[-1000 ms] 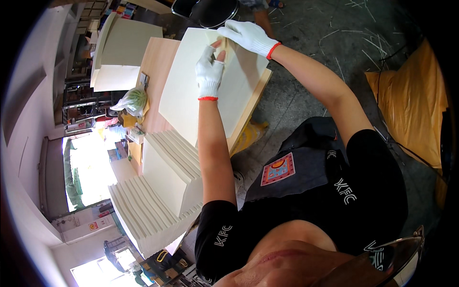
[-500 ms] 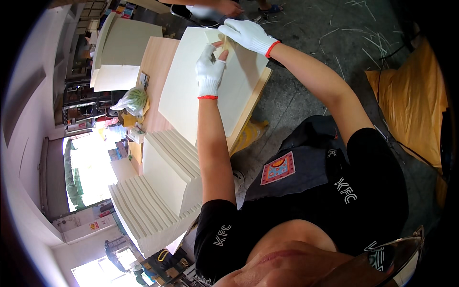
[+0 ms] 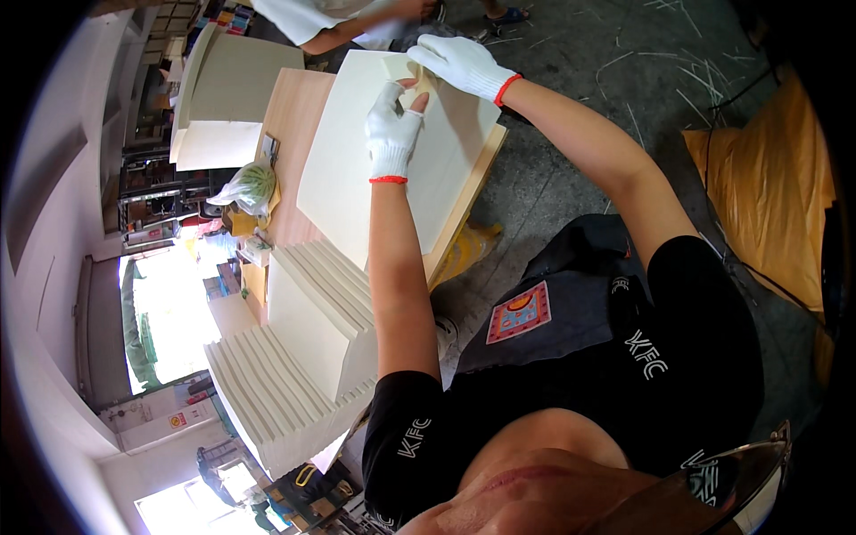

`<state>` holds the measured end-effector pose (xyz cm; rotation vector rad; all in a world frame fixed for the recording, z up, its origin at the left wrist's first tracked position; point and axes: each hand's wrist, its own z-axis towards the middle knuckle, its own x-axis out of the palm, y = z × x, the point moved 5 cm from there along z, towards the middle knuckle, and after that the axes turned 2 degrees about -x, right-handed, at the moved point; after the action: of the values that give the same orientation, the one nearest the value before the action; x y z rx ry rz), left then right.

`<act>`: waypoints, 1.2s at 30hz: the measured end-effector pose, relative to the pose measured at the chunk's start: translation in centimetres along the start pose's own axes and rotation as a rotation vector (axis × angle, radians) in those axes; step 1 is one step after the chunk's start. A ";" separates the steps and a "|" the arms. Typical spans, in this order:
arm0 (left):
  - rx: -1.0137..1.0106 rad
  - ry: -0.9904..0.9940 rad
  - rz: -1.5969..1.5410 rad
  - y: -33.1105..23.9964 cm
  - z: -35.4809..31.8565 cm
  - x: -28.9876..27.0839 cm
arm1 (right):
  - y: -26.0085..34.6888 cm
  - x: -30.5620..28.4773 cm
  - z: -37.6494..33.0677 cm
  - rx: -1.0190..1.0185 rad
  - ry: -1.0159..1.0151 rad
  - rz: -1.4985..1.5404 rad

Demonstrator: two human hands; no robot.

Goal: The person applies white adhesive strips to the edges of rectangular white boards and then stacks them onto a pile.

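Note:
Near the far end of a large white board [image 3: 352,147], both my hands, in white knit gloves with red cuffs, come close together over a small pale yellow, thin-looking piece [image 3: 426,82]. My left hand [image 3: 392,129] has bare thumb and finger tips, bent in toward that piece from the left. Over its right side reaches my right hand [image 3: 462,68], fingers pressed together and pointing left. What exactly the fingers pinch is partly hidden and too small to name. A flat cream patch [image 3: 397,67] lies on the board beside the fingertips.
Under the board is a wooden tabletop [image 3: 299,111]. Stacked white panels [image 3: 281,383] stand left of my left arm, more panels [image 3: 236,80] at the far left. A bagged green melon [image 3: 256,185] sits nearby. A co-worker's arm [image 3: 343,34] is beyond; a yellow-brown sack [image 3: 758,187] stands right.
The co-worker's white shirt and arm have come further into view at the top, left of before. My hands stay in almost the same place on the board.

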<state>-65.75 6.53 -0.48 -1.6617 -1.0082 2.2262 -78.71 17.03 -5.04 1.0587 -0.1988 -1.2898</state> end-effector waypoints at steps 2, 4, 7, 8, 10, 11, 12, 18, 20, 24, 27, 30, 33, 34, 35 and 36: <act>0.015 -0.007 -0.084 0.6 0.2 0.1 | -0.4 0.2 0.1 0.038 0.037 -0.010; 0.032 0.002 -0.088 0.3 0.2 0.2 | -0.7 0.0 0.2 0.016 0.007 0.019; 0.124 -0.095 -0.106 1.7 0.6 -0.1 | 0.0 0.1 0.3 0.037 0.050 0.035; 0.136 -0.115 -0.108 1.6 0.7 0.0 | 0.0 0.0 0.2 0.057 0.074 0.029; 0.123 -0.132 -0.100 1.6 0.8 0.1 | 0.0 -0.2 0.3 0.049 0.062 0.007; 0.133 -0.126 -0.077 1.4 0.8 0.1 | 0.1 -0.2 0.3 0.044 0.057 -0.003; 0.143 -0.121 -0.054 1.3 0.8 0.0 | 0.2 -0.3 0.3 0.039 0.041 0.006; 0.038 -0.045 -0.006 0.7 0.6 0.4 | 0.4 -0.3 0.0 0.011 -0.007 0.002; 0.104 -0.086 -0.056 1.2 0.9 0.5 | 0.3 -0.2 0.0 0.018 0.019 -0.013; 0.046 -0.038 -0.121 0.7 0.6 0.6 | 0.1 -0.5 0.0 0.019 0.004 0.010; 0.162 -0.146 -0.069 0.5 0.5 0.1 | 0.6 -0.6 -0.1 0.024 0.006 0.037; 0.374 -0.305 0.022 0.4 0.7 0.0 | 0.7 -0.6 0.1 0.040 0.035 0.029; 0.303 -0.153 0.028 1.1 1.0 0.1 | 0.3 -0.1 0.1 0.015 0.007 0.014; 0.222 -0.102 0.040 1.6 1.1 0.2 | 0.2 0.2 0.2 0.002 0.003 -0.005; 0.141 -0.052 0.053 2.1 1.0 0.2 | 0.1 0.6 0.1 -0.012 0.000 -0.024; 0.122 -0.036 0.046 0.7 0.9 0.4 | -0.8 0.7 0.2 -0.056 -0.021 -0.059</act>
<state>-66.52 5.83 -1.13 -1.6142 -0.8312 2.3046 -79.14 16.44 -5.75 1.0103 -0.1474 -1.3526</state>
